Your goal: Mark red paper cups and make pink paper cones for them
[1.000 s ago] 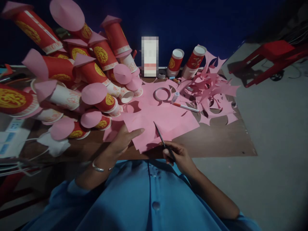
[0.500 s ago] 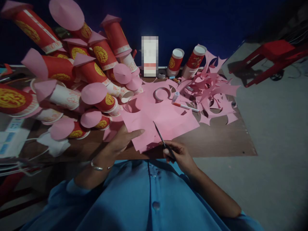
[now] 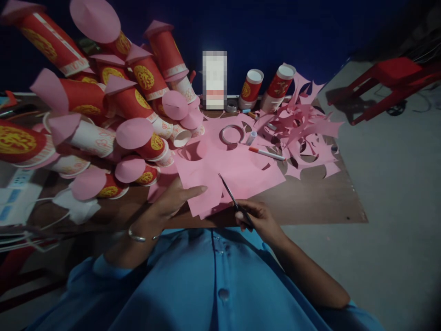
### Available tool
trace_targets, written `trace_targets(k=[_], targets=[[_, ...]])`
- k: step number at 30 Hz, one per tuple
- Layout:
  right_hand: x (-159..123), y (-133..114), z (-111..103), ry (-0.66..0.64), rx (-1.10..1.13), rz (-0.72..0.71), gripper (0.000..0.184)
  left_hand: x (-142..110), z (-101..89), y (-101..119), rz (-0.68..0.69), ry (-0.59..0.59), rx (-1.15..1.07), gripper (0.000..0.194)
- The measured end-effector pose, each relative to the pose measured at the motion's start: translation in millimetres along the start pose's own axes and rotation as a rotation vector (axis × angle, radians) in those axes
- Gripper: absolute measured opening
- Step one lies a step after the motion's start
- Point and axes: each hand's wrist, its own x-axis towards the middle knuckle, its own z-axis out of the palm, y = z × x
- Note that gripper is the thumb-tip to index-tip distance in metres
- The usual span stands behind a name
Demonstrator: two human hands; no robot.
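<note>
Cutting: by the look of it, a pink sheet (image 3: 201, 177) is being worked with scissors (image 3: 229, 193); whether paper is being bitten by the blades cannot be told from here
Next cut: the sheet being held taut and fed toward the blade tips is probably being called for; the left thumb being held clear of the blade line is being advised
Left hand (image 3: 173, 199): the sheet's near-left edge is being pinched; the thumb is being laid on top, the other fingers are mostly being hidden underneath
Right hand (image 3: 261, 219): fingers are being wrapped around the scissor handles; the grip looks closed
Sheet: is being held just beyond and to the right of the left thumb; it is being overlapped by the blade tips, ahead and left of the right fingers
Under-sheets (image 3: 270, 177): more pink paper is being overlain by the held sheet, ahead of the right fingers
Pen (image 3: 268, 154): is being left lying beyond the right fingers; a grey ring (image 3: 222, 135) is being left farther out
Offcuts (image 3: 329, 131): are being heaped well beyond and right of the right fingers
Coned cups (image 3: 143, 76): are being massed beyond and left of the left fingers
</note>
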Motion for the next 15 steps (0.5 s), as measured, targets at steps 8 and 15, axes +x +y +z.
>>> trace_targets(k=[8, 15], targets=[[-1, -1, -2, 0.0, -0.071, 0.035, 0.047, -1, -1.2, 5, -0.015, 0.008, 0.032, 0.049], [-3, -3, -4, -0.01, -0.092, 0.039, 0.049, -3, -0.9, 11, -0.054, -0.035, 0.084, 0.055]])
